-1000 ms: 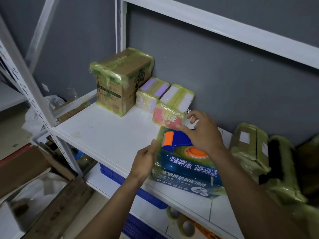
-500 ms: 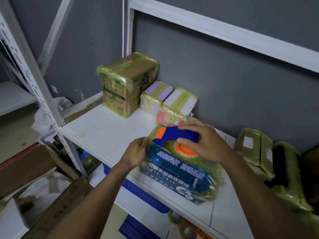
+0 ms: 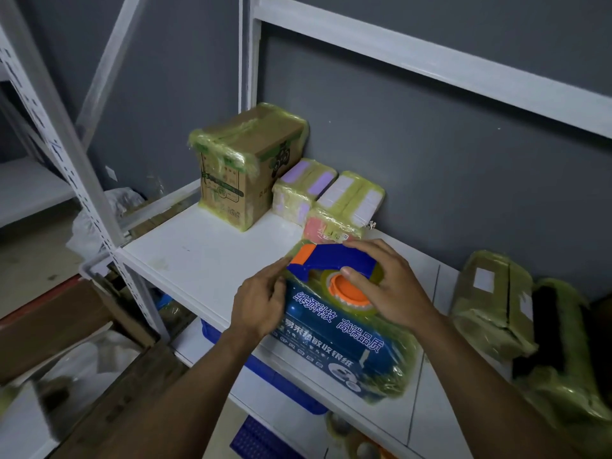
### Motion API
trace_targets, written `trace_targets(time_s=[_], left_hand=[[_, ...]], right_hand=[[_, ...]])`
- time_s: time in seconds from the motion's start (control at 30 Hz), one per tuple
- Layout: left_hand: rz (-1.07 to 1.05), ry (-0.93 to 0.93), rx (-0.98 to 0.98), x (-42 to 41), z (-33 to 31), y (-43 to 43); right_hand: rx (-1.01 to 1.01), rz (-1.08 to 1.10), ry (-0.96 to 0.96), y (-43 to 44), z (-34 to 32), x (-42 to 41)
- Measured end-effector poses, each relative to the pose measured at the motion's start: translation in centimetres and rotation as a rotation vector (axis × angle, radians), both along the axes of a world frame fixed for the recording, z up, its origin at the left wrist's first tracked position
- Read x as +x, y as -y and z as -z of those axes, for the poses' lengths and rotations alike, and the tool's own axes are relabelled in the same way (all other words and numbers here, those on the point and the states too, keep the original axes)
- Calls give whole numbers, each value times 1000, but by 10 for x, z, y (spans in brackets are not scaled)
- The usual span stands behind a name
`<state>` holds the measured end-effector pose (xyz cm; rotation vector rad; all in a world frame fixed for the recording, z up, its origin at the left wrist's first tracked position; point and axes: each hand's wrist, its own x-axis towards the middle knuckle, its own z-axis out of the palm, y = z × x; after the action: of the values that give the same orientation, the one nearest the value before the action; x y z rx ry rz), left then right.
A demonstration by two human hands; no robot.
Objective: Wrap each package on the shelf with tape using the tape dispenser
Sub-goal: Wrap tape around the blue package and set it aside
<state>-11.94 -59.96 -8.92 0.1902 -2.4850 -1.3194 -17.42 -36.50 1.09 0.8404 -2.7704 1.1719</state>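
We count six wrapped packages on the white shelf, all under yellowish film. One is a cardboard box standing at the back left. Just beside it lie two small packs, one with purple labels and one with white labels, and these two touch each other. One flat blue package with printed characters lies at the front. Two more bundles, and, are at the right end and are partly blurred. There is one tape dispenser, blue with an orange tip and an orange hub, and it rests on the far end of the blue package. The right hand grasps it, with fingers curled over the handle and the thumb on the hub. The left hand lies with straight fingers on the left corner of the package, and its fingertips touch the nose of the dispenser. On the lower board we see one blue crate, but we cannot tell what is in it. At the lower left is a brown carton with something white beside it, too blurred to name. The blue package reaches the front edge of the shelf. Bare board shows to the left, between the cardboard box and the front edge, and a narrower strip shows between the blue package and the bundles on the right.
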Motion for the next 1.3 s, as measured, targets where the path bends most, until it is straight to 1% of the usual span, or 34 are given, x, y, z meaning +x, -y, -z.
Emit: trace_targets(time_s=[0.07,0.23,0.6,0.73,0.83,0.93,1.0,1.13,1.3], left_hand=[[-7,15,-23,-1,2,1],[-22,41,-32,-2,8,2],[-17,94,-9,-8,9,1],[-14,96,3,-7,0,-1],[19,58,-92,-6,-1,3],[118,-118,-329,-12,6,12],[161,-189,-432,-16,10,15],[89,-174,-461,-17,9,13],[69,-170,-477,-17,11,14]], right_hand=[[-25,-2,-33,0,-2,-1],[-48,-5,-40,-3,-11,2],[70,5,-41,-19,-14,6],[118,36,0,-14,-7,5],[84,20,92,-15,-5,6],[5,9,227,-20,-2,8],[-12,9,259,-20,-2,8],[-19,1,216,-19,-6,10],[-30,22,222,-23,-9,6]])
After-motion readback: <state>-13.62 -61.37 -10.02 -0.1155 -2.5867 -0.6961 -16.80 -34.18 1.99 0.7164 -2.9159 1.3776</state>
